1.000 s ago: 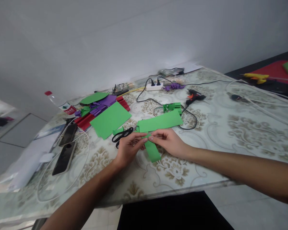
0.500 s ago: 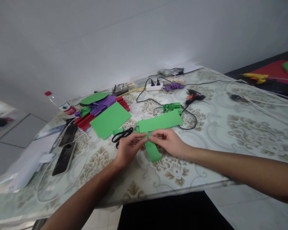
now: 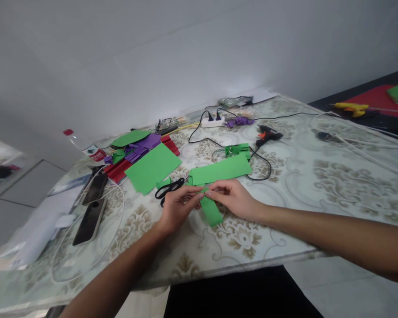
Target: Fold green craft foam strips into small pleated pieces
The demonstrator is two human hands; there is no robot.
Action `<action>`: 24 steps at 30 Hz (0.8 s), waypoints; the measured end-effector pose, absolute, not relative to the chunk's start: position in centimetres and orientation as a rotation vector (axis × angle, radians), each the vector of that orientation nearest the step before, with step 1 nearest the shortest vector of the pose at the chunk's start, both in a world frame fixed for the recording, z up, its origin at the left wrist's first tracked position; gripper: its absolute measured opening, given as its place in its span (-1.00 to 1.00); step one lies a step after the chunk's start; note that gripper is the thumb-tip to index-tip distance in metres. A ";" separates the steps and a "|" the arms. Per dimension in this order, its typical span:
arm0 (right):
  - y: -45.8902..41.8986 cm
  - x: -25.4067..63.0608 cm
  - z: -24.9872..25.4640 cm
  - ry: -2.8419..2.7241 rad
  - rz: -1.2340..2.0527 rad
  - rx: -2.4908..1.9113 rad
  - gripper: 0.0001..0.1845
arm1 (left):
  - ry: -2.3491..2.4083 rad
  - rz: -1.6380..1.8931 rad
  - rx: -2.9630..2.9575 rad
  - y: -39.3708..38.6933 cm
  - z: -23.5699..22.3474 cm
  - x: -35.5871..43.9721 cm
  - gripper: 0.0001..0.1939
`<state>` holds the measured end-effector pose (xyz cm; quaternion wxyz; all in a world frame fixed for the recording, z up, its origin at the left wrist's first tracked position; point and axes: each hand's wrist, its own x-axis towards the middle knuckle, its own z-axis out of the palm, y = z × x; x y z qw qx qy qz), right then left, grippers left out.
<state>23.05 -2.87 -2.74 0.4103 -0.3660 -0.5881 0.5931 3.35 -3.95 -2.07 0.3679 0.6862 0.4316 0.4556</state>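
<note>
Between my two hands is a narrow green paper strip (image 3: 212,213), its near end hanging down toward me over the tablecloth. My left hand (image 3: 181,204) pinches the strip's far end between thumb and fingers. From the other side my right hand (image 3: 234,196) pinches the same end, fingertips almost touching the left ones. Just beyond lies a wider green paper strip (image 3: 222,169). Black-handled scissors (image 3: 168,189) rest beside my left hand, their blades partly hidden under green paper.
Green sheets (image 3: 154,168) and purple and red paper pieces lie left. A black glue gun (image 3: 268,134) with its cord, a white power strip (image 3: 212,122) and fringed green paper (image 3: 238,150) are behind. Phones (image 3: 90,221), white cables and a bottle (image 3: 86,147) stand farther left.
My left thumb has shifted slightly up against the strip's pinched end. Both hands otherwise keep their place, and the view has tilted a little.
</note>
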 end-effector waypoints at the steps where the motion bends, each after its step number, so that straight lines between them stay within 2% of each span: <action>1: -2.9 23.1 -2.7 -1.496 1.477 -0.926 -0.47 | 1.112 1.165 1.766 -3.9 -2.1 3.3 -0.76; 11: -3.5 23.6 -1.9 -1.750 1.049 -0.934 -0.64 | 1.054 1.138 1.841 -3.9 -2.3 2.9 -0.80; 24: -3.3 23.4 -2.5 -1.564 1.160 -0.963 -0.63 | 1.030 1.184 1.675 -3.9 -2.0 3.5 -0.81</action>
